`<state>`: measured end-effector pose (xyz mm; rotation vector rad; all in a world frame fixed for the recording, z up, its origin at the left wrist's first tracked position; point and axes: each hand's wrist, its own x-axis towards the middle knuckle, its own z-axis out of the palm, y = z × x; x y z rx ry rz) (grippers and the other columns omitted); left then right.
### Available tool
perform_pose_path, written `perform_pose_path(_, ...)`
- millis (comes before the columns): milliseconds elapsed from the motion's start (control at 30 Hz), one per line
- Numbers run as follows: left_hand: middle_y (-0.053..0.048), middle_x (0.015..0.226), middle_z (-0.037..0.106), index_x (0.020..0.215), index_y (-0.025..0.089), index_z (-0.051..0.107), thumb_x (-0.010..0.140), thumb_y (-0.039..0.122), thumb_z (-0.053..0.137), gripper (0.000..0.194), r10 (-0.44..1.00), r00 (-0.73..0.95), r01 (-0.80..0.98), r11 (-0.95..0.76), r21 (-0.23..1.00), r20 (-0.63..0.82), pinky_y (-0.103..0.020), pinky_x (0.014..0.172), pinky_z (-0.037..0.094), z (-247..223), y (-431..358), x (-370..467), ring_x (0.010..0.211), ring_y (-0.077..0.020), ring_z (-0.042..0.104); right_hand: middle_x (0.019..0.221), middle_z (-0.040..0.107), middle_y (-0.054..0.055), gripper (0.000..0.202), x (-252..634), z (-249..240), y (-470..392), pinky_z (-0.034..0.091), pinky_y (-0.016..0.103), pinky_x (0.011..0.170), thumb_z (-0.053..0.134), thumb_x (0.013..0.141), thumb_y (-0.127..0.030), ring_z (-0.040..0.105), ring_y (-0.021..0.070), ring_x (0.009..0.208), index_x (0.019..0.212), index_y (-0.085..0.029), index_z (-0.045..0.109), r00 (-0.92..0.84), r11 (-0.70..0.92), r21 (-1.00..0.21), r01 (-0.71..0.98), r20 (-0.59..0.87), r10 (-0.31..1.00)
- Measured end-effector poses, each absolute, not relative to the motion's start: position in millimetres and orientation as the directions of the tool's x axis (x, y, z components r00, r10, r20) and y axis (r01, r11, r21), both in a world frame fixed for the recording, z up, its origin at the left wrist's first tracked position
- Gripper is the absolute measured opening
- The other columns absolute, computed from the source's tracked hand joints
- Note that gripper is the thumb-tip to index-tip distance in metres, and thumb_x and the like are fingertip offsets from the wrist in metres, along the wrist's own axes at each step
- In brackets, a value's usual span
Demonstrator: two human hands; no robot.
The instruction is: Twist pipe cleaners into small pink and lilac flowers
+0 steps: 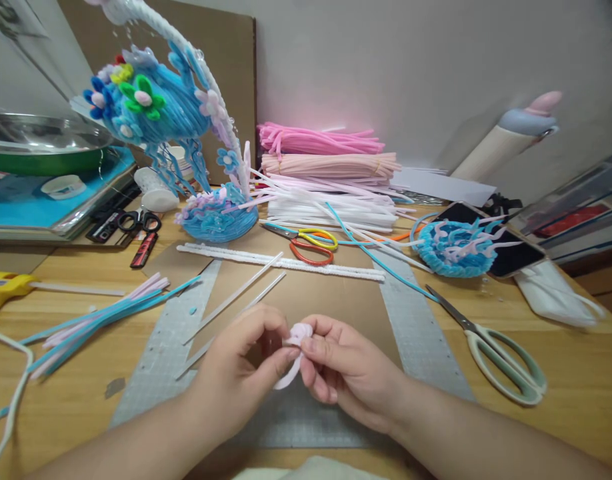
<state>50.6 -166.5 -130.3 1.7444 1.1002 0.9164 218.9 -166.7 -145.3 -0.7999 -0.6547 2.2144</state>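
Observation:
Between my fingers is a pale lilac pipe cleaner [300, 331], coiled into a small loop with a loose tail curving below. My left hand [251, 353] pinches it from the left with thumb and forefinger. My right hand [346, 367] grips its other side, fingers curled, close against the left. Both hands hover over a brown cardboard sheet [346, 303] on a grey cutting mat [171, 347]. Two translucent sticks [236, 297] lie on the cardboard just beyond my left hand. Past them stretches a white fuzzy rod [281, 261].
Green-handled scissors [506, 360] lie at right, red-and-yellow scissors [311, 245] behind the cardboard. Bundled pipe cleaners [331, 167] are stacked by the wall. A blue fuzzy jellyfish lamp [161, 100] stands back left, a blue fuzzy piece [453, 250] back right, a yellow glue gun [6, 290] far left.

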Motion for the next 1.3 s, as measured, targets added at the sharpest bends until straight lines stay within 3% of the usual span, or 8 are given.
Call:
perform_pose_path(333, -0.001, 0.068, 0.056, 0.072, 0.019, 0.059, 0.081, 0.016, 0.059, 0.009, 0.899, 0.397, 0.350, -0.335, 0.875, 0.186, -0.024, 0.060, 0.040, -124, -164, 46, 0.066, -0.0132, 0.053, 0.054, 0.060, -0.002, 0.019, 218, -141, -168, 0.033, 0.011, 0.035, 0.063, 0.080, -0.031, 0.048, 0.0036, 0.037, 0.080, -0.014, 0.053, -0.557, -0.654, -0.629, -0.420, -0.391, 0.733)
perform_pose_path(467, 0.000, 0.070, 0.060, 0.070, 0.018, 0.059, 0.076, 0.022, 0.067, 0.010, 0.917, 0.392, 0.043, 0.065, 0.997, -0.077, -0.023, 0.058, 0.041, -122, -161, 46, 0.065, -0.0132, 0.056, 0.063, 0.063, 0.002, 0.025, 225, -140, -161, 0.034, 0.014, 0.037, 0.058, 0.081, -0.038, 0.055, 0.0078, 0.044, 0.089, -0.015, 0.056, -0.586, -0.578, -0.729, -0.367, -0.301, 0.752)
perform_pose_path(533, 0.000, 0.070, 0.063, 0.071, 0.017, 0.058, 0.073, 0.025, 0.070, 0.014, 0.859, 0.472, -0.135, 0.295, 0.946, -0.200, -0.023, 0.057, 0.042, -123, -160, 48, 0.065, -0.0140, 0.059, 0.065, 0.061, -0.001, 0.023, 226, -139, -159, 0.035, 0.015, 0.039, 0.061, 0.080, -0.035, 0.054, 0.0072, 0.046, 0.094, -0.017, 0.058, -0.546, -0.501, -0.787, -0.360, -0.258, 0.797)
perform_pose_path(633, 0.000, 0.066, 0.066, 0.070, 0.017, 0.058, 0.070, 0.026, 0.073, 0.018, 0.800, 0.542, -0.251, 0.445, 0.859, -0.256, -0.023, 0.059, 0.043, -126, -159, 50, 0.063, -0.0146, 0.062, 0.062, 0.056, -0.004, 0.018, 226, -137, -160, 0.036, 0.016, 0.042, 0.067, 0.077, -0.030, 0.051, 0.0059, 0.046, 0.086, -0.017, 0.059, -0.531, -0.416, -0.857, -0.305, -0.210, 0.821)
perform_pose_path(933, 0.001, 0.065, 0.059, 0.066, 0.015, 0.060, 0.061, 0.034, 0.080, 0.028, 0.748, 0.560, -0.195, 0.538, 0.820, -0.357, -0.021, 0.053, 0.037, -127, -161, 47, 0.060, -0.0117, 0.054, 0.066, 0.052, -0.002, 0.019, 228, -136, -165, 0.040, 0.022, 0.054, 0.063, 0.080, -0.034, 0.049, 0.0083, 0.056, 0.077, -0.016, 0.056, -0.583, -0.278, -0.939, -0.200, -0.114, 0.805)
perform_pose_path(1133, 0.002, 0.067, 0.055, 0.065, 0.016, 0.060, 0.067, 0.029, 0.077, 0.021, 0.804, 0.542, -0.234, 0.423, 0.875, -0.244, -0.020, 0.056, 0.037, -124, -161, 46, 0.063, -0.0107, 0.051, 0.065, 0.049, -0.003, 0.016, 229, -135, -166, 0.037, 0.022, 0.052, 0.058, 0.084, -0.032, 0.045, 0.0090, 0.055, 0.077, -0.019, 0.053, -0.507, -0.173, -0.967, -0.187, -0.055, 0.860)
perform_pose_path(1200, 0.001, 0.069, 0.055, 0.067, 0.016, 0.060, 0.068, 0.029, 0.076, 0.020, 0.812, 0.534, -0.233, 0.409, 0.882, -0.236, -0.021, 0.058, 0.038, -125, -161, 46, 0.064, -0.0108, 0.051, 0.068, 0.051, -0.001, 0.010, 231, -136, -164, 0.038, 0.023, 0.055, 0.055, 0.086, -0.027, 0.047, 0.0101, 0.058, 0.078, -0.020, 0.054, -0.490, -0.052, -0.992, -0.113, 0.010, 0.872)
perform_pose_path(1300, -0.002, 0.074, 0.060, 0.081, 0.016, 0.061, 0.073, 0.040, 0.069, 0.026, 0.793, 0.541, -0.238, 0.463, 0.854, -0.279, -0.024, 0.063, 0.041, -127, -160, 47, 0.066, -0.0126, 0.054, 0.074, 0.055, 0.001, 0.013, 237, -137, -160, 0.039, 0.025, 0.061, 0.047, 0.088, -0.016, 0.050, 0.0120, 0.065, 0.081, -0.021, 0.056, -0.465, 0.267, -0.962, 0.062, 0.209, 0.860)
